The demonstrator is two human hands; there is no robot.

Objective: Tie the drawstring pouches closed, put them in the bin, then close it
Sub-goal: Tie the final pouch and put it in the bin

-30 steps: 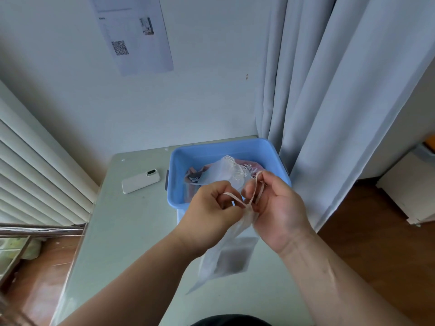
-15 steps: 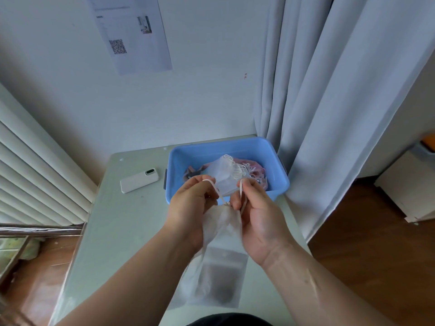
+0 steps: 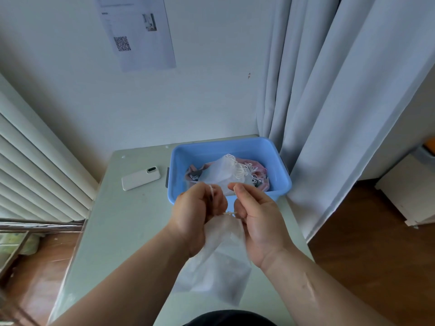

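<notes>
Over grey tabletop point(image 3: 131, 231), left hand point(image 3: 197, 220) and right hand point(image 3: 257, 223) pinch white cord ends point(image 3: 212, 192) of translucent drawstring pouch point(image 3: 219, 262); uneven pull may leave it loosely tied.

White phone point(image 3: 140, 177) on the grey table point(image 3: 117, 231); QR-code sheet point(image 3: 136, 31) on the wall; pale curtain point(image 3: 341, 90)

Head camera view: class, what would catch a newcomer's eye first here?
Centre frame, the left hand and right hand pinch the drawstring of a white pouch held above the table. Just behind them sits an open blue bin holding more pouches, with a white phone to its left.
</notes>
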